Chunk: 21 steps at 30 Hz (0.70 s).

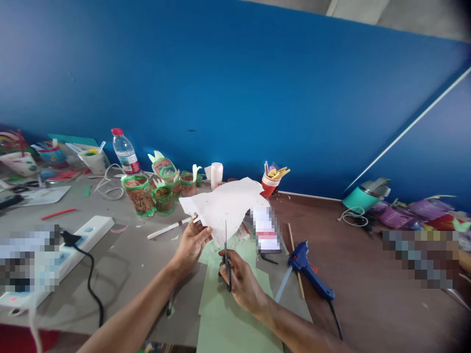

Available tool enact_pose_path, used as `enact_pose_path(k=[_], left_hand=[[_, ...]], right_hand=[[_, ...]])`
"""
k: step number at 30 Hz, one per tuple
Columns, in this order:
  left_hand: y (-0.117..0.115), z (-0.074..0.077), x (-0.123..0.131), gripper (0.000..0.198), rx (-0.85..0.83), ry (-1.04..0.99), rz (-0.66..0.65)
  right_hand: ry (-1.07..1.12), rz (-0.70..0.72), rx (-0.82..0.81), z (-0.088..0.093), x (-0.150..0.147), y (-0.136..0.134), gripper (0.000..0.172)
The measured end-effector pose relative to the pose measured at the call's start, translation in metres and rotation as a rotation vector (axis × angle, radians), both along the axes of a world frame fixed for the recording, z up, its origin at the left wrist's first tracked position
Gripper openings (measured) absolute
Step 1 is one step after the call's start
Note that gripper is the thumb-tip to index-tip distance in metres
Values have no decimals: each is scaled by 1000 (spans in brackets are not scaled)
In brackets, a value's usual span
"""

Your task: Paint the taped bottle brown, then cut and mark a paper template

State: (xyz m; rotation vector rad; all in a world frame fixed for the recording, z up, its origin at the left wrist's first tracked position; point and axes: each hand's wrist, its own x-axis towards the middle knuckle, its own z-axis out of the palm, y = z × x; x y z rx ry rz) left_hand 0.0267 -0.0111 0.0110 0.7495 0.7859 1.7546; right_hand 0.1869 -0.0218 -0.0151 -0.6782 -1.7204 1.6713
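Pinched at its lower left edge, a white sheet of paper (224,203) with an irregular cut outline is in my left hand (192,240). My right hand (239,277) grips a pair of scissors (226,255), fingers around the dark handles. The blades point away from me and overlap the paper's lower edge, where faint drawn lines show. Whether the blades are parted is hard to make out. Beneath my right hand lie pale green sheets (235,318).
A blue glue gun (311,272) and a phone (265,230) lie to the right. Green-rimmed jars (139,196), a water bottle (125,152) and a red-and-white cup (270,185) stand near the blue partition (235,88). On the left sits a white power strip (86,240) with a black cord.
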Motion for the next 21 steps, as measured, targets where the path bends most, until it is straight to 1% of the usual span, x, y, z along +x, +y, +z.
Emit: enact_pose_path(k=[6, 11, 17, 21], left_hand=[[-1, 1, 1, 51, -4, 10, -19], [-3, 4, 3, 50, -42, 27, 5], [0, -4, 1, 40, -53, 22, 14], [0, -6, 0, 47, -41, 16, 15]], right_hand=[[-4, 1, 36, 0, 1, 0, 44], [-17, -20, 61, -1, 0, 0, 43], [-54, -65, 92, -8, 0, 0, 37], [-81, -89, 108, -8, 1, 0, 35]])
